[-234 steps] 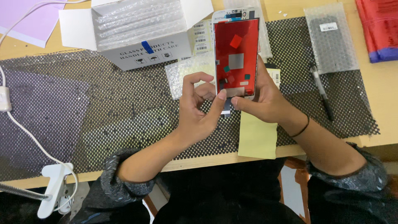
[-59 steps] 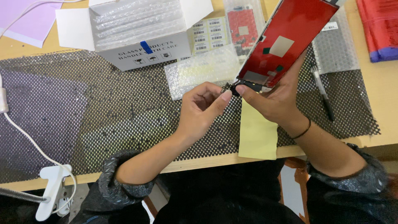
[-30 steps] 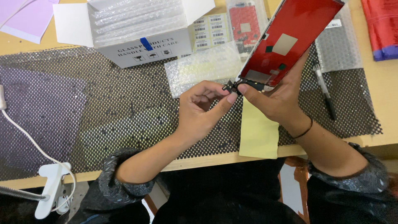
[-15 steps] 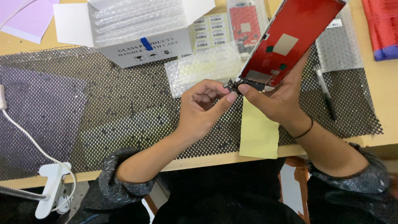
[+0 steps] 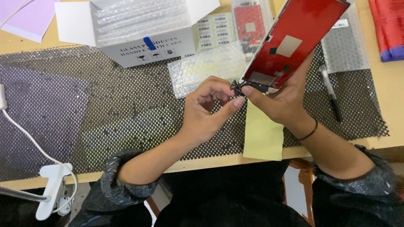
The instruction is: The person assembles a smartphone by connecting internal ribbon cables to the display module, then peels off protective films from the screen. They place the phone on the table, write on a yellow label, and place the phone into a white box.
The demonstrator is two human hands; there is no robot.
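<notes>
**A:** Where are my fingers right now?

**B:** Your left hand (image 5: 208, 110) is curled, thumb and forefinger pinched on the small black flex tab (image 5: 239, 87) at the near end of the screen panel (image 5: 296, 42). Your right hand (image 5: 283, 98) is closed around the panel's near right edge, thumb lying beside the tab, and it holds the panel tilted up off the table, red back facing you.

**A:** How do I handle the tab well?

**B:** I'd say grip it lightly and close to its root, and don't let the ribbon fold sharply. Let your right hand steady the panel by its edges, not the glass face.

**A:** What's around me?

**B:** Under your hands lies a yellow slip (image 5: 263, 134) on the black mesh mat (image 5: 105, 105). A bubble-wrap pouch (image 5: 206, 67) sits just beyond your left hand and a pen (image 5: 330, 94) to the right. At the far side stands an open white box (image 5: 139, 29), with a second red panel (image 5: 251, 25) in wrap beside it.
</notes>
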